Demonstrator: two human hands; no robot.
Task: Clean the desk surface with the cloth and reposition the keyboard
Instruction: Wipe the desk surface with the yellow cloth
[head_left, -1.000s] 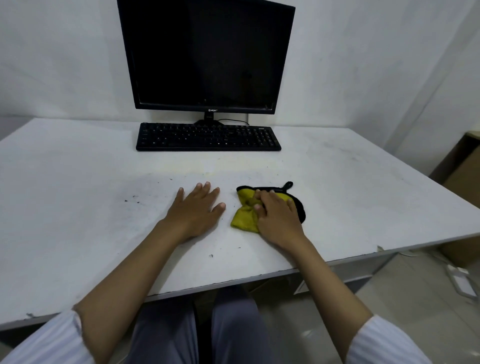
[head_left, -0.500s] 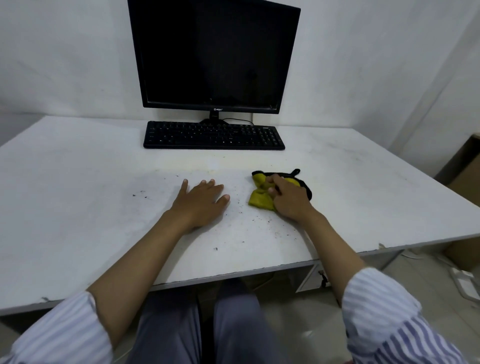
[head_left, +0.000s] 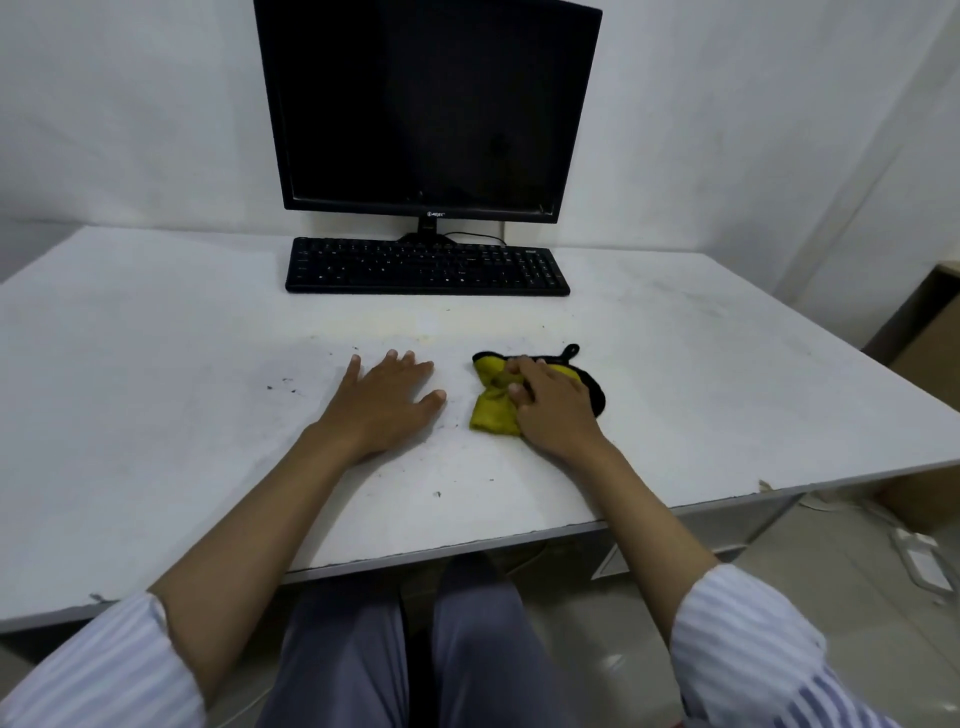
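— On the desk's near half, right of centre: what has the right hand (head_left: 556, 415) got?
— Its fingers curl into the cloth (head_left: 491, 413), bunching the yellow part against the desk (head_left: 156, 415). The black-edged side and a small loop stick out past the knuckles. The left hand (head_left: 384, 400) lies flat just beside it, fingers spread, holding nothing.
— How will that cloth handle?
— Soft and light, I'd judge. It crumples instead of sliding as a pad, so a flat palm over the bunch should carry it better than a fingertip pinch. Loose corners may drag.
— And the keyboard (head_left: 426, 267)?
— At the back, right in front of the monitor (head_left: 431, 104) foot, well apart from both hands. Stiff and probably light; take it at both short ends. A cable shows behind it, and I cannot tell whose, so it may tug.
— Room to move?
— Plenty of bare top to left and right. Dark specks (head_left: 283, 384) lie left of the left hand, with a few more near the front edge. That edge sits close behind the wrists, and the right edge drops off toward a box (head_left: 930, 332), so strokes there could push dirt onto the floor.
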